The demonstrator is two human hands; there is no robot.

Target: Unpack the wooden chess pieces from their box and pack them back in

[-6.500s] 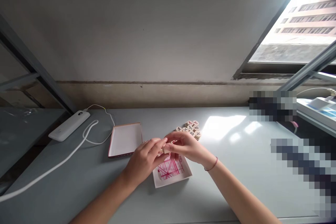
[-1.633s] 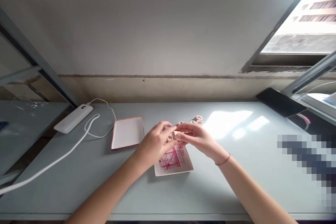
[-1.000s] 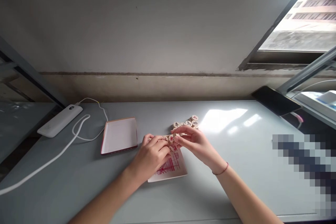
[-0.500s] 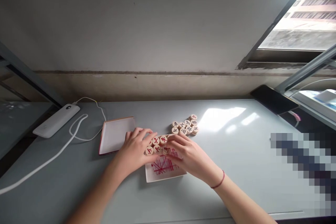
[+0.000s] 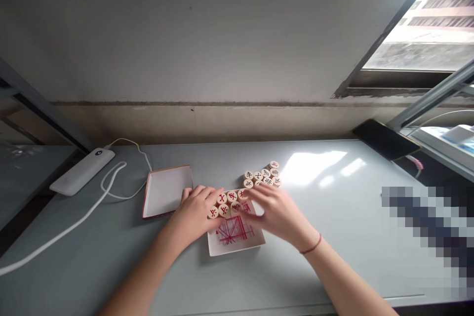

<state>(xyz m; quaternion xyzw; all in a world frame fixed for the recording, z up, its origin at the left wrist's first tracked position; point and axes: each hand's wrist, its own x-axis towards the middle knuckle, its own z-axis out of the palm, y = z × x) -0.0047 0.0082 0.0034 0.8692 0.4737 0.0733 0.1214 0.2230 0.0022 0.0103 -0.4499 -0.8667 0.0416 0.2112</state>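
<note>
A shallow box (image 5: 237,249) with a red-printed lining holds several round xiangqi pieces (image 5: 223,210) with red characters, packed in rows along its far side. My left hand (image 5: 198,210) rests at the box's left end, fingers stretched past the pieces and thumb apart in front of them; its palm hides some. Over the box's right side is my right hand (image 5: 277,212), slightly blurred, with fingers and thumb apart and nothing visible between them. Just beyond its fingertips, xiangqi pieces (image 5: 265,174) with black characters stand in a stacked cluster on the desk, partly covered by the fingers.
An upturned box lid (image 5: 168,187) lies left of my left hand. Farther left are a white power bank (image 5: 83,172) and its white cable (image 5: 70,229). A dark phone-like slab (image 5: 385,139) leans at the back right. Sunlight falls on the grey desk (image 5: 326,222).
My right hand has drawn off the red piece in the front row and shifted slightly right, its fingers toward the black pieces. That red piece now shows more fully. My left hand stays by the pieces.
</note>
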